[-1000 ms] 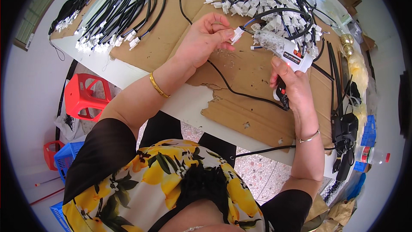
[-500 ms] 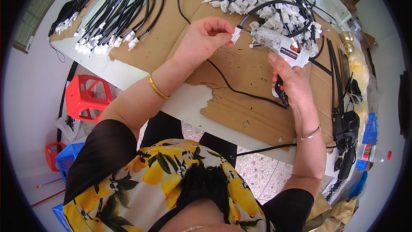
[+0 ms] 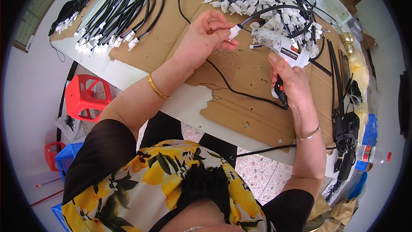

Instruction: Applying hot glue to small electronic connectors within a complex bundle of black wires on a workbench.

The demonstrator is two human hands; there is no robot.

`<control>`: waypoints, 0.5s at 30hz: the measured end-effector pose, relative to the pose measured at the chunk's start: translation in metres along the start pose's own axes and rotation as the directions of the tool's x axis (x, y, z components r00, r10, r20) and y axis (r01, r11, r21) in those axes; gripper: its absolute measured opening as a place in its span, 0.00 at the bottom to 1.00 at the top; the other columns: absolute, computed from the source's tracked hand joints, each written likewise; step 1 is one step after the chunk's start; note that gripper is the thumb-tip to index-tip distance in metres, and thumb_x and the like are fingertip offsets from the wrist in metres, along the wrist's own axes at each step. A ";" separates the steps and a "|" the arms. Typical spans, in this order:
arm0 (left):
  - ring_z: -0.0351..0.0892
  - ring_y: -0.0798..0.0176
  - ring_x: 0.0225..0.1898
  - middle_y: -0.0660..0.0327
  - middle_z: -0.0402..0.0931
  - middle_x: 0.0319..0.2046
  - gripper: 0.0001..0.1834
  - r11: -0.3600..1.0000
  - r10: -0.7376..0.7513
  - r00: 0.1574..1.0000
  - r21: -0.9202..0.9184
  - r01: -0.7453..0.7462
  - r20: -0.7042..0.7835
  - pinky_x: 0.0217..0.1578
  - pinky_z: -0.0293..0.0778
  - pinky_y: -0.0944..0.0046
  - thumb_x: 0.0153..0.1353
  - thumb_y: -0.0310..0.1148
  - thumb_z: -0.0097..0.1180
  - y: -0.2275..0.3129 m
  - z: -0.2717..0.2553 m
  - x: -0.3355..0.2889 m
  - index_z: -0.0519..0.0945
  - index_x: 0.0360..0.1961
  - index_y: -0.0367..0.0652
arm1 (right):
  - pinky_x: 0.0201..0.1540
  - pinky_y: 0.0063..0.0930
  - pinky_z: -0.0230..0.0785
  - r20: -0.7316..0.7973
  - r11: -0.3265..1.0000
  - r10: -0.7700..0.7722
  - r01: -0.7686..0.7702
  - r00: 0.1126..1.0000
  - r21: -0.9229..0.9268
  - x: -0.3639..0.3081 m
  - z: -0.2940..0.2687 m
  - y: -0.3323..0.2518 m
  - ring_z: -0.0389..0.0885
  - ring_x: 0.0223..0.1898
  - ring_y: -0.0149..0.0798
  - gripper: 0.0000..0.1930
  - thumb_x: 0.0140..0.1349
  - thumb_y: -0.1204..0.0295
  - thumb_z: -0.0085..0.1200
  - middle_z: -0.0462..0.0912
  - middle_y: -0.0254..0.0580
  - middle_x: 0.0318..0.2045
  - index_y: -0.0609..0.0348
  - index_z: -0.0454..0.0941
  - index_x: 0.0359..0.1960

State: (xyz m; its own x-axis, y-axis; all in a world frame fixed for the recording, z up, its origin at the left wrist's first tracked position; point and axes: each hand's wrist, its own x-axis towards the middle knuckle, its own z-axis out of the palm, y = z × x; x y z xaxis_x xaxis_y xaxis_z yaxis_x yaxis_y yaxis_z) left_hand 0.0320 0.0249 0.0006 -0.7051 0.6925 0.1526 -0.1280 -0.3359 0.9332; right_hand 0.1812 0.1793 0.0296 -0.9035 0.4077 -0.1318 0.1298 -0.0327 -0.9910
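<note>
Between the thumb and fingertips of my left hand (image 3: pixel 201 41) is a white plastic connector (image 3: pixel 234 32), with thin blue and dark wires leading into a black cable that loops toward the right. My right hand (image 3: pixel 294 79) is wrapped round the handle of a glue gun (image 3: pixel 272 39), whose body is white and smeared near the front. The gun's nozzle end points left, close to the wires behind the connector; I cannot tell whether it touches them. A black cord (image 3: pixel 231 87) runs from the gun's handle across the cardboard (image 3: pixel 240 111).
A heap of black cables with white connectors (image 3: pixel 281 15) lies just beyond the gun. More cable bundles (image 3: pixel 118 15) spread at the far left. A black power strip (image 3: pixel 345 126) lies at the right edge, near a clear bottle (image 3: pixel 377 154). A red stool (image 3: pixel 86 96) stands left of the table.
My left hand's fingers have shifted and spread around the connector, which has turned slightly and moved a little up and left. My right hand and the glue gun have stayed nearly still.
</note>
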 end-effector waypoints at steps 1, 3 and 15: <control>0.77 0.59 0.32 0.55 0.71 0.36 0.08 1.000 0.000 1.000 -0.001 0.000 -0.001 0.32 0.76 0.67 0.56 0.19 0.45 0.000 0.000 0.000 0.63 0.36 0.39 | 0.19 0.17 0.61 -0.010 1.000 0.002 -0.002 1.000 -0.010 0.000 0.000 0.000 0.66 0.16 0.24 0.15 0.49 0.58 0.58 0.68 0.29 0.14 0.55 0.71 0.21; 0.77 0.60 0.32 0.55 0.71 0.35 0.07 0.999 0.021 1.000 -0.025 -0.021 -0.004 0.32 0.76 0.67 0.56 0.20 0.44 0.000 0.001 -0.001 0.64 0.36 0.38 | 0.19 0.17 0.61 -0.019 1.000 0.008 -0.009 1.000 -0.020 0.000 0.001 -0.001 0.66 0.16 0.24 0.15 0.49 0.58 0.58 0.68 0.29 0.14 0.55 0.71 0.20; 0.77 0.64 0.29 0.57 0.73 0.28 0.07 0.996 -0.068 0.995 0.046 0.072 -0.077 0.33 0.74 0.70 0.52 0.23 0.53 0.004 0.002 -0.003 0.71 0.32 0.33 | 0.17 0.16 0.60 -0.057 0.999 0.018 -0.020 0.998 -0.035 0.002 0.002 0.002 0.65 0.15 0.23 0.17 0.49 0.56 0.57 0.68 0.29 0.14 0.55 0.70 0.19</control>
State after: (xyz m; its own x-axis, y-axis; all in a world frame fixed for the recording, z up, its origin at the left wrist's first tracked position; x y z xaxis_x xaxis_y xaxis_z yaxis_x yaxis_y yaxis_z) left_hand 0.0350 0.0230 0.0048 -0.7464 0.6625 0.0631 -0.1462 -0.2557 0.9556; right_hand 0.1786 0.1778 0.0276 -0.8762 0.4585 -0.1483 0.1622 -0.0092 -0.9867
